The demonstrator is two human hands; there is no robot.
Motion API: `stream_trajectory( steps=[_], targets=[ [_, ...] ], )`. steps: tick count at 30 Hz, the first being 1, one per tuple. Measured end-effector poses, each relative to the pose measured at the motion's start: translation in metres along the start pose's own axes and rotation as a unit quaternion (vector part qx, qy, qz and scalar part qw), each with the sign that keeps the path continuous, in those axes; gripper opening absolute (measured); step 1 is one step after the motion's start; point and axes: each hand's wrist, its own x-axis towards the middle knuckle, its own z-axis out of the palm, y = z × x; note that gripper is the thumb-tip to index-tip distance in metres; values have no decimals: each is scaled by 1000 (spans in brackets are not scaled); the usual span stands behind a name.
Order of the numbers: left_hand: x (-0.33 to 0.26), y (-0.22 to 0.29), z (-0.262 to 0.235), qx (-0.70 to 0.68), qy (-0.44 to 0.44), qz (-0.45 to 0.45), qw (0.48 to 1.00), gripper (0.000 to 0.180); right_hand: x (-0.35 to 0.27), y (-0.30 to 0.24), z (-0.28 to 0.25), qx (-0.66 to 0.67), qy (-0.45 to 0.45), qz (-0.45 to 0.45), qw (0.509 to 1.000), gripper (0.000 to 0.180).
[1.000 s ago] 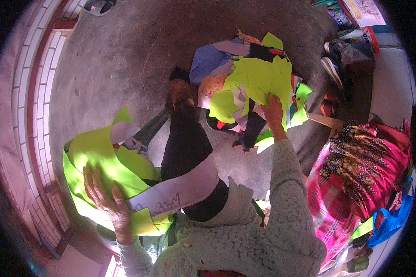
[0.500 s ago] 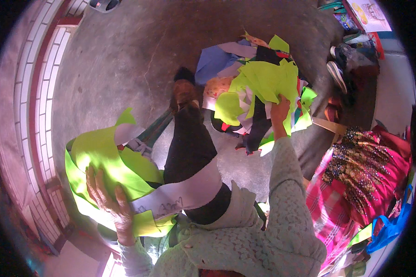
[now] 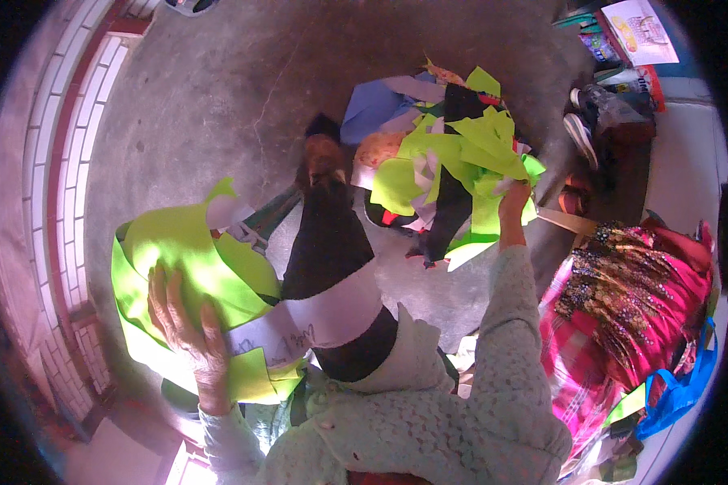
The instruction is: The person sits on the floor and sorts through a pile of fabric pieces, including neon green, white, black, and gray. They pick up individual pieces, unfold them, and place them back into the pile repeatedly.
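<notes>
My left hand (image 3: 190,335) lies flat, fingers stretched out, on a lime-green fabric piece (image 3: 166,234) draped at the left. Beside it, a white fabric strip (image 3: 340,314) with handwritten marks crosses my black-clad leg. Out to the front right, my right hand (image 3: 514,206) is closed on a lime-green fabric scrap (image 3: 489,141), its fingertips partly hidden by the cloth. That scrap lies at the right side of a heap of mixed cut scraps, among them a blue-grey piece (image 3: 372,109), a patterned orange piece (image 3: 378,149) and a black strip (image 3: 451,206).
Grey concrete floor (image 3: 218,105) surrounds the heap. To the right are a pink and gold-patterned cloth bundle (image 3: 615,299), a blue bag (image 3: 679,400) and shoes (image 3: 581,137). A pale brick wall (image 3: 65,234) with a reddish band stands at the left.
My right hand has moved right across the heap, pulling the lime-green scrap along and folding it over. More of the black strip shows. The left hand stays on its fabric.
</notes>
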Motion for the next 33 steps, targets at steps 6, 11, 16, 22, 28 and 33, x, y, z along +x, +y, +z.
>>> stream_trajectory(
  steps=[6, 11, 16, 22, 28, 33],
  targets=[
    [-2, -3, -1, -5, 23, 27, 999, 49, 2, -79, -30, -327, -34, -316, 890, 45],
    [4, -5, 5, 1, 49, 43, 998, 46, 0, -124, -72, 202, -94, 2, 975, 38],
    [-3, -12, 11, -17, 86, 47, 995, 50, -65, -192, -36, 178, -132, -65, 973, 39],
    [-3, -19, 20, -24, 120, 50, 991, 49, -105, -236, 7, 354, -419, -45, 835, 49],
    [-2, -45, 9, -268, 53, 25, 962, 59, -202, -277, 97, 439, -493, 37, 750, 50],
    [-24, -65, -64, -571, 162, -75, 802, 45, -269, -278, 168, 439, -594, 78, 669, 48]
  ],
)
